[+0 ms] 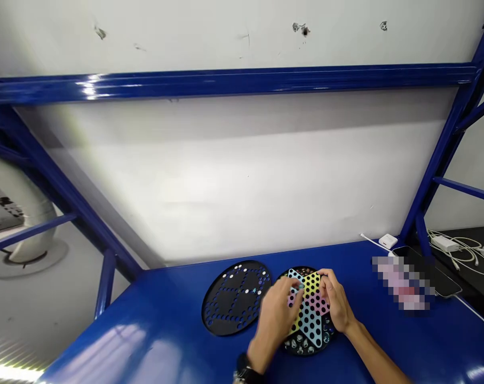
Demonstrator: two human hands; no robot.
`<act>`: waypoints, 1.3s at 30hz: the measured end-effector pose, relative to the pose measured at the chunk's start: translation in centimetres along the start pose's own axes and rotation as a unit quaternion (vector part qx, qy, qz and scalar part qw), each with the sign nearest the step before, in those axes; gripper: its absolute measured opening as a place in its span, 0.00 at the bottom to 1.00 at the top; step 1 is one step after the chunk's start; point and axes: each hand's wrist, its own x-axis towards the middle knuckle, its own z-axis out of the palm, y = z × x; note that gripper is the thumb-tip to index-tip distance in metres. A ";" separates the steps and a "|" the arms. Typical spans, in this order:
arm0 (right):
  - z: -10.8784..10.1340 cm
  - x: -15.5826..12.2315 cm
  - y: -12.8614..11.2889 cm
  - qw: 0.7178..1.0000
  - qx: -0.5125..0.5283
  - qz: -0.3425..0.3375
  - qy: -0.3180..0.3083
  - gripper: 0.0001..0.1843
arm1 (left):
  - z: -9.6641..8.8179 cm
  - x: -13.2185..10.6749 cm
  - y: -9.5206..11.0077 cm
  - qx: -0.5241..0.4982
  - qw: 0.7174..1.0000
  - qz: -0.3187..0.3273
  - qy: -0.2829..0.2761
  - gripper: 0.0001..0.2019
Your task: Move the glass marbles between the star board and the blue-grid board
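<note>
Wristwatch (245,372) nearest us, our left hand (274,319) and right hand (333,298) curl, half-closed, over the pastel star-shaped checkers board (311,314) (whether either truly grips it, we cannot tell), marbles (301,344) beneath it, a black perforated disc (236,298) just left of it.

the chinese checkers board (311,314) shows blue, yellow and pink points (black-dotted) on black.

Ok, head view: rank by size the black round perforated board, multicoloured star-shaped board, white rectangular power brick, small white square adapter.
1-2. Black round perforated board and multicoloured star-shaped board: unsure, the star is partly hidden and sits nearer.
3. White rectangular power brick.
4. Small white square adapter.
</note>
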 end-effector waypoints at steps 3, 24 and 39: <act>-0.1 0.1 0.3 1.000 -0.013 0.002 0.015 0.26 | -3.2 -0.3 -5.1 0.040 0.988 -0.145 0.039 0.10; -0.3 0.1 0.6 0.999 -0.036 -0.011 0.004 0.27 | -5.4 -2.4 -11.4 0.085 0.974 -0.202 -0.050 0.15; -2.6 1.5 1.8 0.981 -0.192 0.015 0.029 0.12 | 1.1 -0.6 1.6 -0.003 0.993 0.023 -0.112 0.14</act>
